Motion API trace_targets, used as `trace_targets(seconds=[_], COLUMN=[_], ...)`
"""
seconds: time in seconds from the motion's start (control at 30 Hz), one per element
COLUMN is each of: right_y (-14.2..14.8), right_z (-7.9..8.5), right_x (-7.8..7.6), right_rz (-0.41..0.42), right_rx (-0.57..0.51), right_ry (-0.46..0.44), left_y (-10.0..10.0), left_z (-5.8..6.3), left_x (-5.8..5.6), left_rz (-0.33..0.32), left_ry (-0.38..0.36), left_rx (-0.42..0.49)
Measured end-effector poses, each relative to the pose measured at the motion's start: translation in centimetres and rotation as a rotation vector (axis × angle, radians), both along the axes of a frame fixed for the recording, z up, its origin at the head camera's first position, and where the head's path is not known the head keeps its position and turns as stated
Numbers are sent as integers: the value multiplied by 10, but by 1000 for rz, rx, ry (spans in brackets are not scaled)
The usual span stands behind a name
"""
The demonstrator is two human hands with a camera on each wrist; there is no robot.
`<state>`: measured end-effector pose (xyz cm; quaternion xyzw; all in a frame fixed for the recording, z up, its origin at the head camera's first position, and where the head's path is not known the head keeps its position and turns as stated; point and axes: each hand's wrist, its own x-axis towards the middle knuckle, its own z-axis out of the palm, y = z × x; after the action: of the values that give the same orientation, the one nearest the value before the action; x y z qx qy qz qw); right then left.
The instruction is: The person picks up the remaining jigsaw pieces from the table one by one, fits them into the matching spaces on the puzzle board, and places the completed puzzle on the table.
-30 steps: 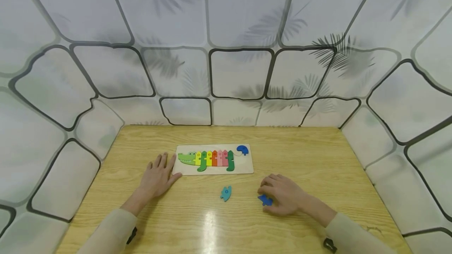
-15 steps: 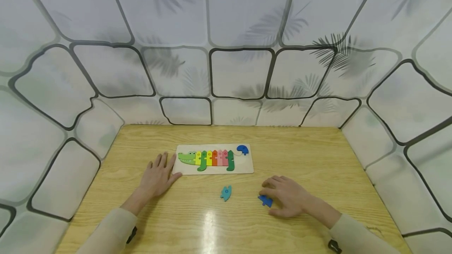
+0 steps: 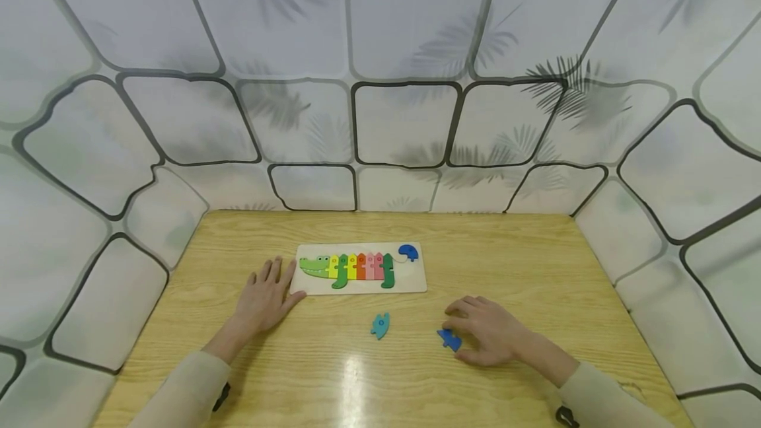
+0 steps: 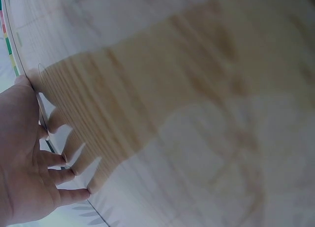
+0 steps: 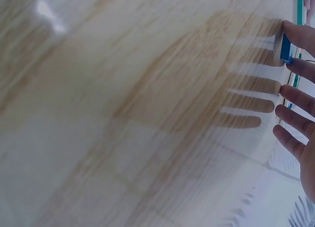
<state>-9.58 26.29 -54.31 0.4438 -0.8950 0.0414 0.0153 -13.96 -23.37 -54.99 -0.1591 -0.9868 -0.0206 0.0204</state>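
Observation:
A blue puzzle piece [image 3: 449, 340] lies flat on the table, pinched between the thumb and index finger of my right hand [image 3: 484, 333]. In the right wrist view that blue piece [image 5: 285, 48] stands edge-on between those two fingertips, the other fingers spread apart. My left hand [image 3: 265, 298] rests spread on the table, its thumb and index fingertip at the left edge of the crocodile puzzle board [image 3: 410, 283]. On the board sit a green crocodile head [image 3: 315, 267], several coloured body pieces and a dark blue piece [image 3: 408, 252] at the upper right.
A light-blue puzzle piece [image 3: 380, 326] lies on the wooden table [image 3: 333, 382] below the board, left of my right hand. Patterned white walls [image 3: 398, 124] enclose the table at the back and both sides.
The blue piece has turned on the table and shifted slightly right. My right hand has moved a little to the right with it. My left hand and the board have stayed in place.

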Motion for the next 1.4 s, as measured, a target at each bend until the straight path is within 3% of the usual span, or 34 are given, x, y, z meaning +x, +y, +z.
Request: trace_targets(seconds=[0.53,0.73,1.17,1.4], right_y=[2,0,-11,-19], right_z=[-4,-6,-11,-11], right_x=[2,1,-1,-4], right_rz=[3,-23,-61,-110], right_rx=[-46,-49,-116,-123], right_ry=[34,32,123,116], left_y=[0,0,0,-1], left_z=[0,-1,-5,-6], left_x=[1,1,-1,-1], left_rz=[4,5,4,7], left_ry=[3,-7,-11,-5], left_rx=[-4,-5,-4,-2])
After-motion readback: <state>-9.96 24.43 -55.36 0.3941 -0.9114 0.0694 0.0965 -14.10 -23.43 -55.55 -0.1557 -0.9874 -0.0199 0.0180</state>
